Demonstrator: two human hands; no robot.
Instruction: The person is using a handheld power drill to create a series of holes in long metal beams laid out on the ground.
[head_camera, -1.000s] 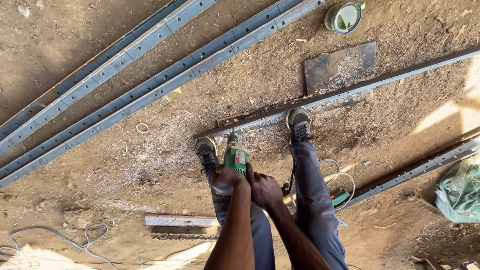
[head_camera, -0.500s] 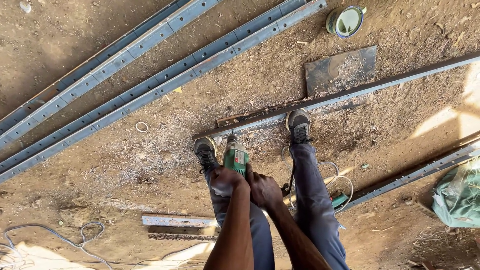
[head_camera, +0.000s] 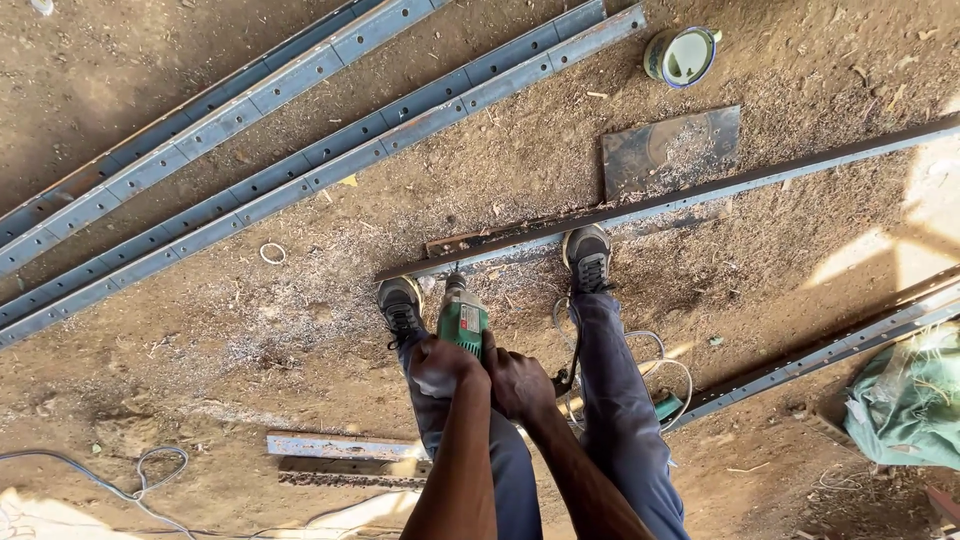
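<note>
I stand on bare earth and look straight down. Both hands grip a green power drill (head_camera: 461, 322) that points down at a long grey metal bar (head_camera: 700, 195) lying across the ground. My left hand (head_camera: 443, 367) wraps the drill's body. My right hand (head_camera: 518, 383) holds its rear handle. My two feet in grey shoes rest at the bar, one (head_camera: 401, 305) left of the drill and one (head_camera: 588, 256) right of it. The drill tip meets the bar's near end, amid metal shavings.
Several long perforated metal rails (head_camera: 300, 165) lie diagonally at the upper left. A flat metal plate (head_camera: 668, 150) and a small tin can (head_camera: 680, 56) sit beyond the bar. Another rail (head_camera: 830, 350) and a green sack (head_camera: 905, 400) are right; a cable (head_camera: 140, 470) and short bar (head_camera: 340, 448) lower left.
The view has drifted slightly. Hands, drill and feet hold the same place on the bar.
</note>
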